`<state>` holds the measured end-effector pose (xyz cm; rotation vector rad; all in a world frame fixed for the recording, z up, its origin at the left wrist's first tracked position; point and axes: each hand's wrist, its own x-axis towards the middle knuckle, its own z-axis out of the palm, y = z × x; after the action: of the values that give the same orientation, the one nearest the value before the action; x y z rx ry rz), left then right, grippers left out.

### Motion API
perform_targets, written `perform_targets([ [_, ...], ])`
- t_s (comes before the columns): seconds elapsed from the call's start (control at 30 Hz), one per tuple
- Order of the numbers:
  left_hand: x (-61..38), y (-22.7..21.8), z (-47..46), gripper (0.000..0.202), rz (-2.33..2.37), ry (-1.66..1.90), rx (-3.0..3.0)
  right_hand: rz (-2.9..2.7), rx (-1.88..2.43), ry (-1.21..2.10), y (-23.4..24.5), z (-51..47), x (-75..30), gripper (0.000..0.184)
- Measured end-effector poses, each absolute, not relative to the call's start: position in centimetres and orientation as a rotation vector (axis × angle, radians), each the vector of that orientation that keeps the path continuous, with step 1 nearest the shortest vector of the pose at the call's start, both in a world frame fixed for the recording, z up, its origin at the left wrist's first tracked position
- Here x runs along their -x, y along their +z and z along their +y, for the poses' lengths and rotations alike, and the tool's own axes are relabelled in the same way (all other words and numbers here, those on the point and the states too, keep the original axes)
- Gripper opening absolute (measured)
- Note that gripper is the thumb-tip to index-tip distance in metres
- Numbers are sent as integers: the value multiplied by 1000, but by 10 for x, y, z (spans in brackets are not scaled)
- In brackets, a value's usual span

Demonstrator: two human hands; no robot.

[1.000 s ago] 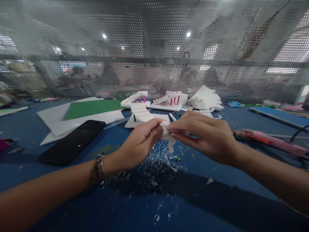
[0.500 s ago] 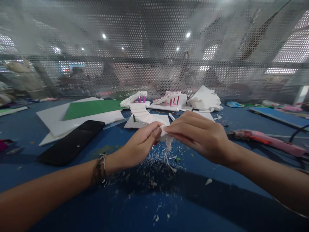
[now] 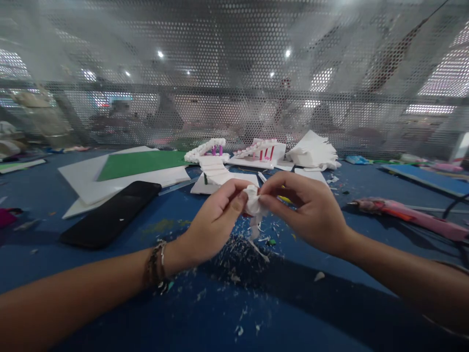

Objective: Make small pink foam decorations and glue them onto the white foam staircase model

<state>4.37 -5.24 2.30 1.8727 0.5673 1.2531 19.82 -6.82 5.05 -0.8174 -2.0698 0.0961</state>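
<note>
A small crumpled piece of white tissue-like paper is pinched between my two hands, above the middle of the blue table. My left hand grips its left side between thumb and forefinger. On the other side, the thumb and fingertips of my right hand are closed on its edge. A thin loose strip dangles beneath it over scattered white scraps. Right behind my hands stands a small white stepped model on a white base, its front partly hidden by my left hand.
A black phone lies left, beside white sheets and a green sheet. Two more small stair models and a stack of white paper stand at the back. A pink glue gun with a cord lies right.
My right fingers have shifted slightly right and opened their curl a little. More of the crumpled white paper now shows between my hands. The view has shifted slightly.
</note>
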Motion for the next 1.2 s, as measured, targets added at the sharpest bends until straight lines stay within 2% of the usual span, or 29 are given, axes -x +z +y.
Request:
perform_targets([
  [0.1,-41,23,-51,12,564,1293,-2007,-2031,839,308,53,-70,-197,4],
  [0.23,-39,23,-47,13,575,1275,-2178,-2008,855,424,54,-71,-195,5],
  [0.6,-38,21,-44,17,609,1243,-2252,-2076,878,264,51,-65,-200,4],
  [0.9,-37,18,-42,15,582,1225,-2310,-2042,840,436,44,-60,-201,7],
  [1.07,-35,18,-41,16,590,1186,-2322,-2122,767,524,44,-54,-203,19],
  [1.2,-36,18,-43,22,615,1152,-2286,-2113,721,491,41,-54,-203,15],
])
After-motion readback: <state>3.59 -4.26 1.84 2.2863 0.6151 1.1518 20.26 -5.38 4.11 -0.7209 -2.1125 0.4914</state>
